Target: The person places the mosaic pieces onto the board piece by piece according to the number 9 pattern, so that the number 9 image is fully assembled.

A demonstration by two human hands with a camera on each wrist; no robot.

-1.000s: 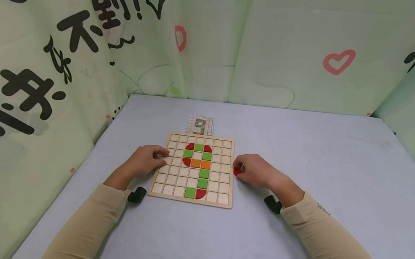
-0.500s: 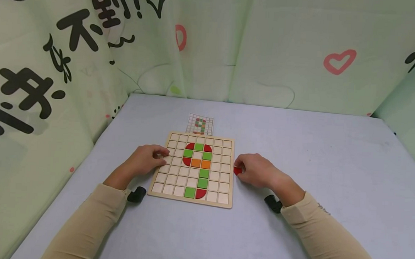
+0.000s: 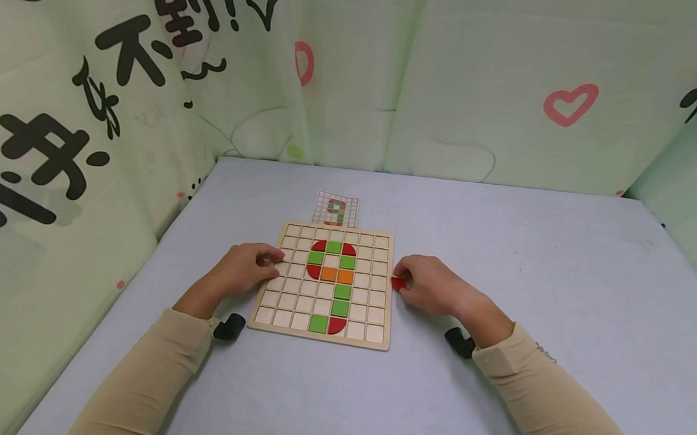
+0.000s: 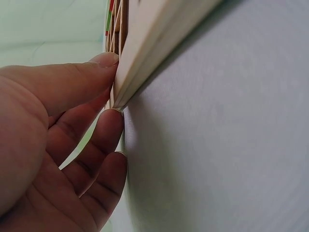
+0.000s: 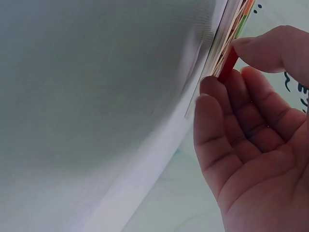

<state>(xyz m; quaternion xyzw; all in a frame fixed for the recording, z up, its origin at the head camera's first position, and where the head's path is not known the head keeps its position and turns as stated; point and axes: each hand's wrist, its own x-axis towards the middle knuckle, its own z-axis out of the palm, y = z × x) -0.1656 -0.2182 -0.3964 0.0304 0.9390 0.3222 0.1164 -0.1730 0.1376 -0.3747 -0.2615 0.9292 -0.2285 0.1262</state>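
A square wooden grid board (image 3: 368,296) lies on the table, with green, orange and red tiles set in some of its cells in the shape of a 9. My left hand (image 3: 244,268) holds the board's left edge; in the left wrist view the thumb (image 4: 82,79) lies on the frame and a fingertip is against its side. Just off the right edge, my right hand (image 3: 433,286) pinches a red tile (image 3: 399,284) between thumb and fingers. In the right wrist view the red tile (image 5: 229,65) stands tilted, partly covered by the fingertips.
Behind the board lies a small pattern card (image 3: 320,208) with a similar coloured figure, its near edge meeting the board. A pale cloth covers the table (image 3: 522,264). Printed curtains (image 3: 471,73) hang behind and on both sides. Black wrist devices (image 3: 460,343) sit under the wrists.
My right hand has shifted very slightly away from me with the red tile, along the board's right edge. The left hand and the board stay where they were.
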